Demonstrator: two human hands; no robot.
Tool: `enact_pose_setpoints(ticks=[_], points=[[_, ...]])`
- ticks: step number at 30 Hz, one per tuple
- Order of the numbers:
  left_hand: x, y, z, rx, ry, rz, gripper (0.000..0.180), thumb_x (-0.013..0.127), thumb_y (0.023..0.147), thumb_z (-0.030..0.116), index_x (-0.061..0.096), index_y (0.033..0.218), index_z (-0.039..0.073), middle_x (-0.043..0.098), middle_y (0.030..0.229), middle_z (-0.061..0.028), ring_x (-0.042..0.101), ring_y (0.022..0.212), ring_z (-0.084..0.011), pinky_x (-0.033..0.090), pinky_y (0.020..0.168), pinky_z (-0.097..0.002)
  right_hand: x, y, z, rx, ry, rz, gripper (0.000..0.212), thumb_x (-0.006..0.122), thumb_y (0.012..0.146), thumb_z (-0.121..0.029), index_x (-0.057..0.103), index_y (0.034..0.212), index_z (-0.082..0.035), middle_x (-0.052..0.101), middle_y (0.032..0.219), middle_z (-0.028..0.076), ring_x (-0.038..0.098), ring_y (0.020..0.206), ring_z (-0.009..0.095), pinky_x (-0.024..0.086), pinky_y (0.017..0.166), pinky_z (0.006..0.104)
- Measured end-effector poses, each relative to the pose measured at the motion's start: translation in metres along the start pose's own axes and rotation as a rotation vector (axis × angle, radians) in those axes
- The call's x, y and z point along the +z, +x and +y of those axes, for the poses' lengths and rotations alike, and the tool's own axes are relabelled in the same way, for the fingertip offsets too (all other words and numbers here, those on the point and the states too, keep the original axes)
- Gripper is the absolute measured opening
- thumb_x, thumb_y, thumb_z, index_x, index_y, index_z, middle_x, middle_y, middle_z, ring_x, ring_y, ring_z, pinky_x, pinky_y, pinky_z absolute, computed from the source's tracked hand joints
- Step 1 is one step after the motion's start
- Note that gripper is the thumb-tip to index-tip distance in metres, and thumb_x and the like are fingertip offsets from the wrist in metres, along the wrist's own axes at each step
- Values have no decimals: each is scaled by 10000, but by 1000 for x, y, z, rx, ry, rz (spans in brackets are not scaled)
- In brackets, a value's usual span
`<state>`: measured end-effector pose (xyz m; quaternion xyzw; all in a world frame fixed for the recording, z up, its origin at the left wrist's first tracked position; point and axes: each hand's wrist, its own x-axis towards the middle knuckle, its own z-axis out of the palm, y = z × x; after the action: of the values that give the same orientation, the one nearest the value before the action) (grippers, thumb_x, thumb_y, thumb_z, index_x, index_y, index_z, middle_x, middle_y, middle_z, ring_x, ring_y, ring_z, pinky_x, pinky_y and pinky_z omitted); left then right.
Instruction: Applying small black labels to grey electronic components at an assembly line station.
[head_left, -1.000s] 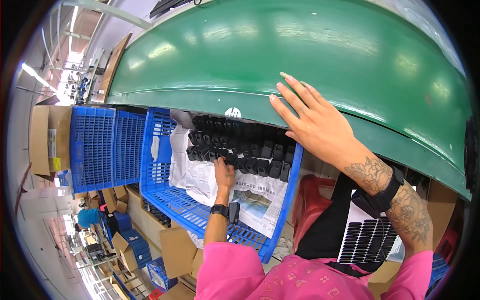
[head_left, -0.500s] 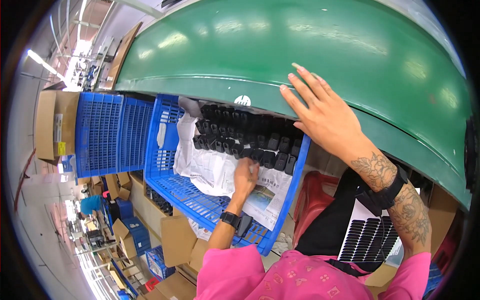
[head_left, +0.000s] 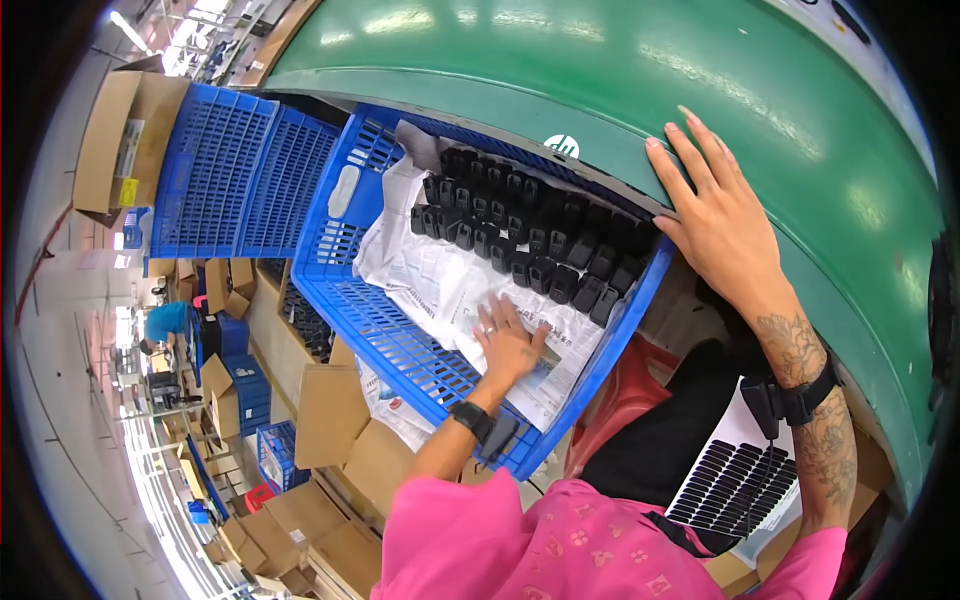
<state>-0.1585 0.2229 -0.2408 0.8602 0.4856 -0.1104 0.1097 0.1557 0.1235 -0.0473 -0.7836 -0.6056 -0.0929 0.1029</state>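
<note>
My left hand [head_left: 510, 348], slightly blurred, is inside a blue plastic crate [head_left: 345, 245], fingers spread over the printed newspaper [head_left: 440, 268] that lines it. Nothing shows in its grip. Rows of small black plastic housings [head_left: 508, 262] stand close together on the paper, just beyond my fingertips, toward the crate's far side. My right hand [head_left: 728, 225] rests on the edge of a green tabletop [head_left: 560, 70], fingers stretched out and holding nothing. Each of my wrists wears a black strap with a small device.
More blue crates [head_left: 215, 175] and a cardboard box [head_left: 120, 150] stand at the left. Open cartons [head_left: 335, 415] lie below the crate. A red plastic stool [head_left: 625, 400] is to its right. A white sheet with rows of black pieces [head_left: 735, 475] lies near my right forearm.
My left hand has drawn back from the black housings and its fingers have spread over the newspaper. My right hand stays on the table edge. The whole view has shifted.
</note>
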Motion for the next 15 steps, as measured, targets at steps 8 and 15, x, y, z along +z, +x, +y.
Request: enact_pose_setpoints(ticks=[8, 15], points=[[0, -25, -16, -113, 101, -594, 1296, 611, 672, 732, -152, 1455, 37, -135, 1516, -256, -15, 1370, -527, 134, 1079, -608, -2, -3, -1, -13, -3, 12, 734, 698, 776, -238, 345, 1406, -106, 351, 1437, 105, 257, 1374, 289, 296, 1114, 414], [22, -35, -34, -261, -91, -686, 1301, 709, 667, 596, -145, 1439, -10, -28, 1460, -386, 174, 1334, -537, 223, 1079, -562, -3, -1, -3, -33, 2, 24, 725, 692, 780, -229, 346, 1404, -100, 363, 1426, 108, 263, 1371, 287, 292, 1112, 400]])
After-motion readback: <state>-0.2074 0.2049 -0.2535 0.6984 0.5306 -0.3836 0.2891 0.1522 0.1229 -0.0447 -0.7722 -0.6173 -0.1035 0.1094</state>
